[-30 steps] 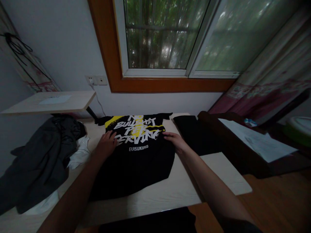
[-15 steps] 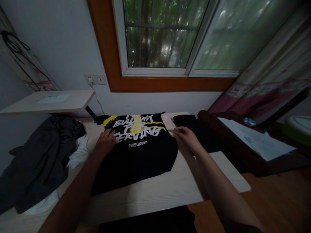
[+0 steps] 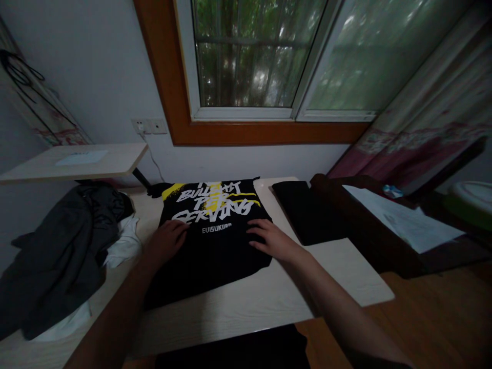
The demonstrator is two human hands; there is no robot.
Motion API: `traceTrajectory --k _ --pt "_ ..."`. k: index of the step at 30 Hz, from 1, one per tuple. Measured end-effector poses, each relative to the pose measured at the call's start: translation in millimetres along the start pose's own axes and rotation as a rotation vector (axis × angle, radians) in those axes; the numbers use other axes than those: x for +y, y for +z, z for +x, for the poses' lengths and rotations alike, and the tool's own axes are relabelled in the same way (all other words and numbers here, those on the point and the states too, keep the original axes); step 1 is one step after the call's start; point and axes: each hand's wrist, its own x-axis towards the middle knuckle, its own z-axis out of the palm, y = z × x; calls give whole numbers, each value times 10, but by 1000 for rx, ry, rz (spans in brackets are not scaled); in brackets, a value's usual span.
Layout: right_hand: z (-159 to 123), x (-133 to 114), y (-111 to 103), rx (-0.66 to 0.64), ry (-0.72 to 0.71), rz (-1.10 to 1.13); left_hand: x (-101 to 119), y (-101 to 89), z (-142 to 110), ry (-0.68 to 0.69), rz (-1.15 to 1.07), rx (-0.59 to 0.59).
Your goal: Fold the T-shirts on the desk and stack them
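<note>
Black shirt point(image 3: 209, 259) lies lengthwise, top toward the wall point(image 3: 238, 161), left fingers point(image 3: 178, 227) and right fingers point(image 3: 261, 224) loosely spread.

Inspector A: Condition of the hands?

Inspector B: Left hand point(image 3: 166, 242) and right hand point(image 3: 274, 241) both bare, slim in outline; fine detail is lost in the dim light.

Inspector A: Forearms?

Inspector B: Left forearm point(image 3: 119, 302) bare as far as the view reaches; right forearm point(image 3: 326, 284) bare up to the clothing. Both widen towards the elbow.

Inspector A: Clothing?

Inspector B: A dark sleeve point(image 3: 384, 362) on the right arm, mostly cut off by the lower border. Its weave cannot be read.

Inspector A: The black cloth point(image 3: 230, 352) at bottom centre?

Inspector B: Plain, uneven along its right edge. Whether it is worn cannot be confirmed.
</note>
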Motion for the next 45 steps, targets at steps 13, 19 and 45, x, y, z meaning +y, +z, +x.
traceTrajectory --k 13,19,45 --pt "80 311 89 95 63 -140 -86 148 -44 -99 134 -9" --pt "199 371 112 113 47 -162 -251 148 195 -85 130 -9" --pt "-160 228 -40 175 -35 -174 16 -17 18 157 -167 -58"
